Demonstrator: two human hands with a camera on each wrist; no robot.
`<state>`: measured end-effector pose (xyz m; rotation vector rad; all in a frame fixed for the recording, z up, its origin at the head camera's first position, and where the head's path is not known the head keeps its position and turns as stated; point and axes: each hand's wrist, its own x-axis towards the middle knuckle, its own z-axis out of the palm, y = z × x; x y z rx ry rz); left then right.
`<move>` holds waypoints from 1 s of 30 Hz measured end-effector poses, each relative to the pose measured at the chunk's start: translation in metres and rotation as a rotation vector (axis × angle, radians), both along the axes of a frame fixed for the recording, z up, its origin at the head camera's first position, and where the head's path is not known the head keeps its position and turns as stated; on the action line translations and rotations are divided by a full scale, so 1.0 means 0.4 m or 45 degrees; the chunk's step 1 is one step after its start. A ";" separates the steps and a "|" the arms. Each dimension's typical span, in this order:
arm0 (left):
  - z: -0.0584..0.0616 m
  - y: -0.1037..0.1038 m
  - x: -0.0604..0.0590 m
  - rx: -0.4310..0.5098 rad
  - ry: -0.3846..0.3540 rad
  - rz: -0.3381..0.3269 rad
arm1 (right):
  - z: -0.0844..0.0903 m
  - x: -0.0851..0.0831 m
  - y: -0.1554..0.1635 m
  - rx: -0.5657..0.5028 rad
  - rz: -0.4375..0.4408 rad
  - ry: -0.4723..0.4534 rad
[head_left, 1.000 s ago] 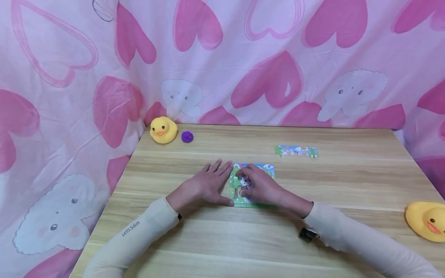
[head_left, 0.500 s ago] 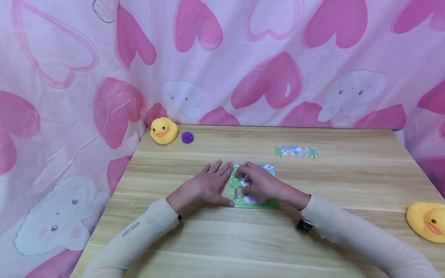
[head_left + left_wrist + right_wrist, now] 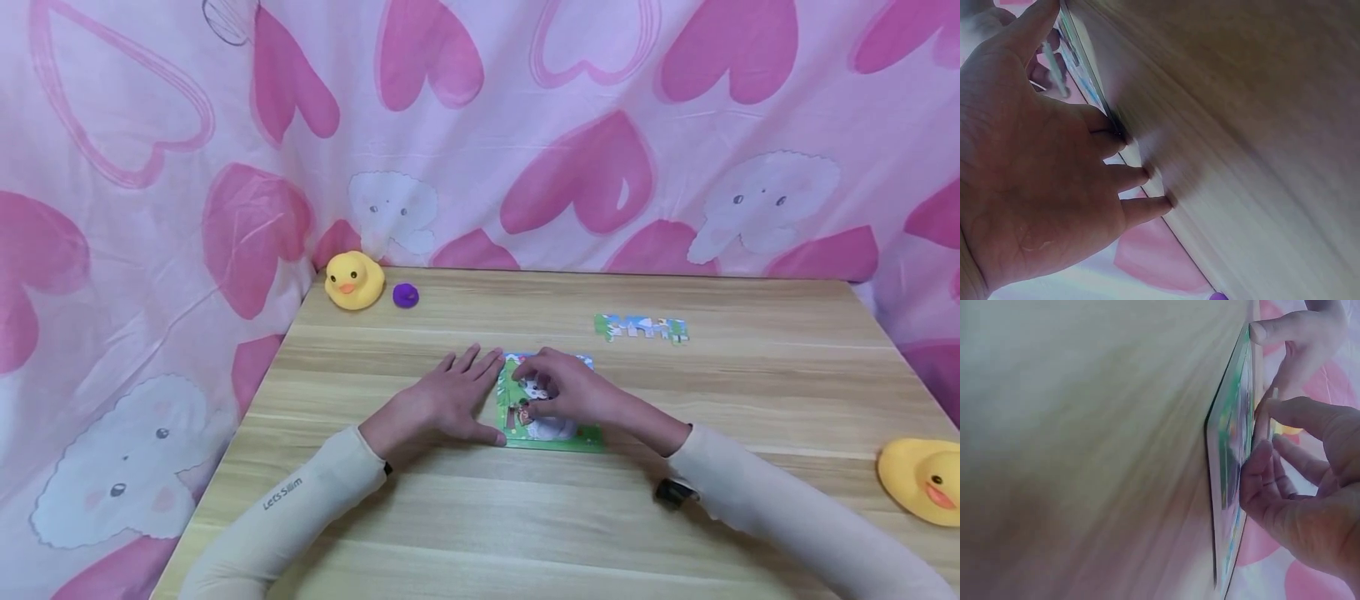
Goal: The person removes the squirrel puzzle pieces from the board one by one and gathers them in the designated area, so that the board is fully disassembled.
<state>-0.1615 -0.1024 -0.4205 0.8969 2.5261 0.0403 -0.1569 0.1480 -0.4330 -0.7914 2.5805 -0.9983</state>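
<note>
A small puzzle board (image 3: pixel 585 442) with a green border and a white animal picture lies on the table. My left hand (image 3: pixel 450 402) is spread with straight fingers beside its left edge, the index finger and thumb touching that edge. In the left wrist view, the other fingertips of the left hand (image 3: pixel 1047 181) rest on the wood. Over the board, my right hand (image 3: pixel 570 392) pinches a thin puzzle piece (image 3: pixel 1275 394) between thumb and fingers. The right wrist view shows this piece tilted on edge above the board. The right hand covers part of the picture.
A row of joined puzzle pieces (image 3: pixel 641 327) lies behind the board to the right. At the back left stand a yellow rubber duck (image 3: pixel 355 281) and a small purple duck (image 3: pixel 406 295). Another yellow duck (image 3: pixel 918 482) is at the right. A pink heart-print curtain (image 3: pixel 480 133) hangs behind the table (image 3: pixel 465 517).
My right hand has shifted slightly right and lifted a little, uncovering more of the picture's lower part. The left hand keeps its place.
</note>
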 end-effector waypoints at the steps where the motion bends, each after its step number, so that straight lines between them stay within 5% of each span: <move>1: -0.001 0.000 0.000 0.002 0.000 0.000 | 0.002 0.003 0.007 -0.011 -0.005 -0.003; 14: -0.005 -0.002 -0.005 -0.001 -0.026 0.014 | 0.016 -0.014 0.140 0.057 -0.199 0.170; 30: -0.007 -0.005 0.000 0.030 -0.015 0.006 | -0.001 -0.070 0.274 0.194 -0.315 0.167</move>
